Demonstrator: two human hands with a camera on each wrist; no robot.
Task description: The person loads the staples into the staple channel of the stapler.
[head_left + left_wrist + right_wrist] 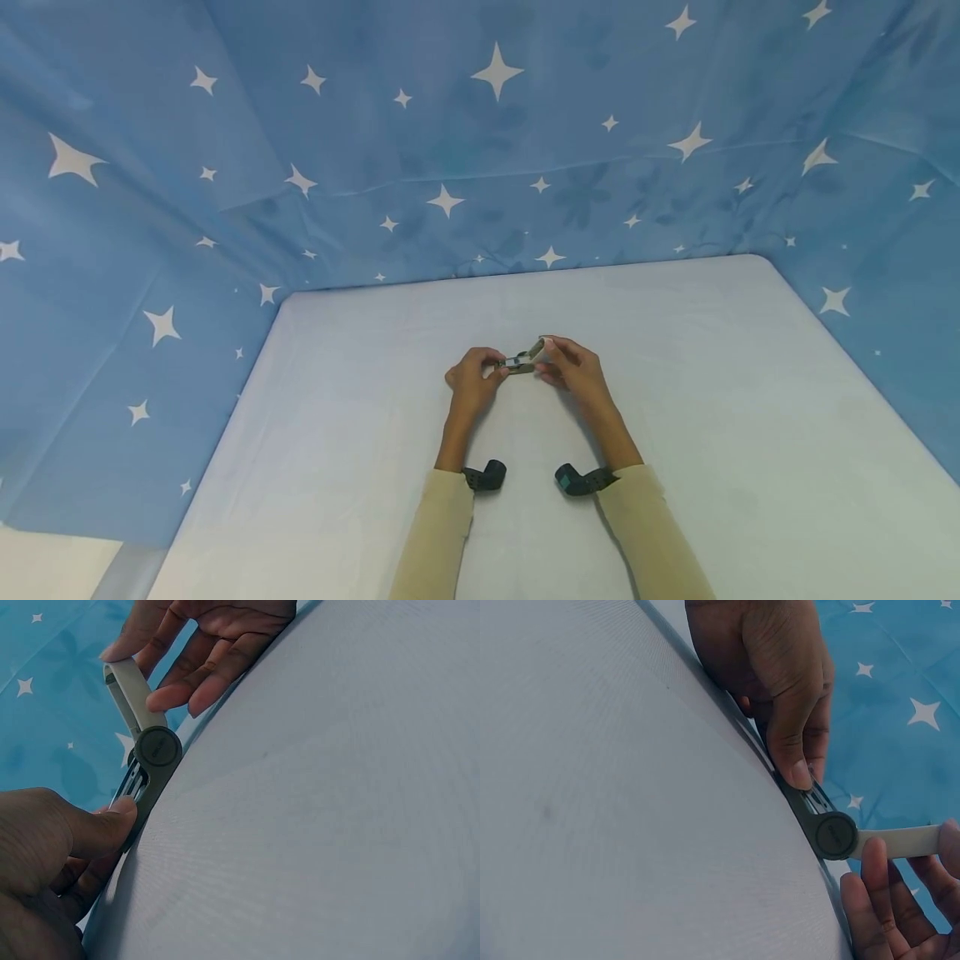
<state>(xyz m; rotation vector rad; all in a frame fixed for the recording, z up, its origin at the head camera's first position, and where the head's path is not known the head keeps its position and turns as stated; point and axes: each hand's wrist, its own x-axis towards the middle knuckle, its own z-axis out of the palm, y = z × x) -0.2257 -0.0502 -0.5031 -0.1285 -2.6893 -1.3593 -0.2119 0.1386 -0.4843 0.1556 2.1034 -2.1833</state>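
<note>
Held between both hands is a small stapler (517, 362), swung wide at its round dark green pivot (159, 747). My left hand (471, 382) pinches the dark green base, with the thumb over the metal rail (817, 799) and the fingers behind it. The cream lid (904, 841) stands up at an angle from the base. At the lid's free end, my right hand (581, 373) grips it between thumb and fingers. In the left wrist view the base lies along the edge line of the white surface.
A white-covered table (360, 400) spreads around the hands. Blue cloth (450, 167) with white stars rises along its back and sides. Dark wrist cameras (491, 475) are strapped at both cuffs, below cream sleeves (435, 533).
</note>
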